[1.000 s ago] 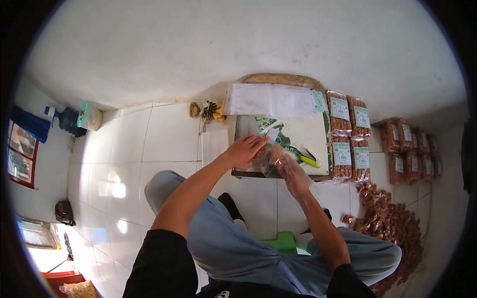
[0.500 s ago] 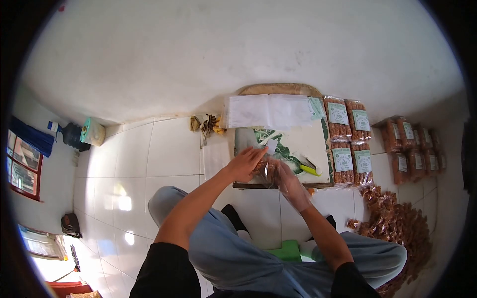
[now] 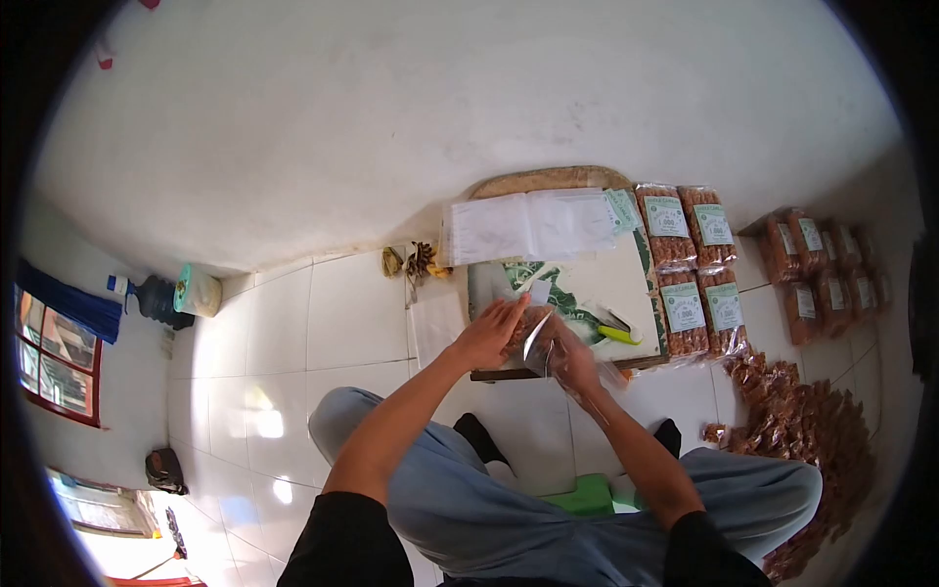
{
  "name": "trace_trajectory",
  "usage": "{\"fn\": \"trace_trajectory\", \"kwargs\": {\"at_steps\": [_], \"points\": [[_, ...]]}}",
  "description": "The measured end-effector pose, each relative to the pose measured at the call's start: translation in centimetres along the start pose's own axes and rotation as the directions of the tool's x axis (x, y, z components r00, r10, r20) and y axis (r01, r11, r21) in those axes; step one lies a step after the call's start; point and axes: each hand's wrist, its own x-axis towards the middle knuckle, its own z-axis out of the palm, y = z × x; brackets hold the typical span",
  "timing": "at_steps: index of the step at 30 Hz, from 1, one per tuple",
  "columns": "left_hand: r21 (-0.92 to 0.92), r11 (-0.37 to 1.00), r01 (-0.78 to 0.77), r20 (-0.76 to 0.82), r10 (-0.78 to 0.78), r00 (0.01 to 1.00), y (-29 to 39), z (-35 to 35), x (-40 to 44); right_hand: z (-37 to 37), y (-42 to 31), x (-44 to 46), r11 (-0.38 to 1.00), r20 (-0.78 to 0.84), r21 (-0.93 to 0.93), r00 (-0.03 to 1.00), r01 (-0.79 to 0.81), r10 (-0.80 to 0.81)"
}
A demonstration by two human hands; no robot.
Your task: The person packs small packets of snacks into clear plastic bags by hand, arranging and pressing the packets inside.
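blue curtain (image 3: 68, 301); red-framed window (image 3: 57, 360); water jug (image 3: 159, 301) beside lidded container (image 3: 203, 295); dark bag (image 3: 165, 471); bananas (image 3: 421, 260)

Place: this is looking like a home room serving as a packing workspace.
Tiled floor (image 3: 337, 333): white and glossy, it is running to a plain wall (image 3: 391, 108).
Window (image 3: 57, 364): a blue curtain (image 3: 73, 301) is hanging there.
Corner: a water jug (image 3: 161, 301) is standing beside a tub (image 3: 202, 293).
Low table (image 3: 618, 274): clear bags (image 3: 528, 227) are lying across it.
Stock: labelled packs (image 3: 684, 311) are sitting alongside; small packets (image 3: 804, 421) are heaping nearby.

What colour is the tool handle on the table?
The tool handle is yellow-green, clearest in the head view.
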Motion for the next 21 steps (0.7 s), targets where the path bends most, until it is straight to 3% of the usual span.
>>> {"fn": "trace_trajectory", "kwargs": {"at_steps": [2,5,6,8,10,14,16,20,21], "points": [[-0.011,1.0,-0.002,-0.029,0.002,1.0,0.2,0.1,0.0,-0.5,0.5,0.1,0.991,0.066,0.099,0.994,-0.093,0.087],[-0.025,1.0,0.002,-0.066,-0.004,0.998,0.3,0.2,0.0,0.0,2.3,0.9,0.985,-0.011,0.018,0.985,0.17,-0.17],[-0.026,1.0,0.01,-0.075,-0.012,0.997,0.2,0.2,0.0,1.0,4.2,1.5,0.994,0.054,0.108,0.999,-0.007,0.001],[-0.037,0.999,0.009,-0.067,-0.011,0.998,0.1,0.3,0.0,1.5,4.7,1.9,0.963,0.132,0.193,0.978,-0.187,0.163],[-0.048,0.999,0.011,-0.06,-0.014,0.998,-0.2,0.4,-0.1,0.4,2.1,2.0,0.952,0.152,-0.307,0.987,-0.006,0.055],[-0.071,0.997,0.015,-0.049,-0.018,0.999,-0.2,0.4,0.1,-0.5,0.2,2.5,0.941,0.159,-0.338,0.985,-0.013,0.071],[-0.076,0.997,0.033,-0.04,-0.036,0.999,0.0,0.0,0.1,0.2,1.2,2.8,0.923,0.127,-0.381,0.992,0.05,-0.002],[-0.127,0.991,0.038,-0.055,-0.046,0.997,0.1,-0.3,0.2,0.8,1.6,3.2,0.954,0.1,-0.3,0.995,0.019,0.012],[-0.128,0.992,0.015,-0.067,-0.024,0.997,0.0,-0.3,0.2,0.7,0.9,3.1,0.984,0.085,0.057,0.983,-0.166,0.161]]}}
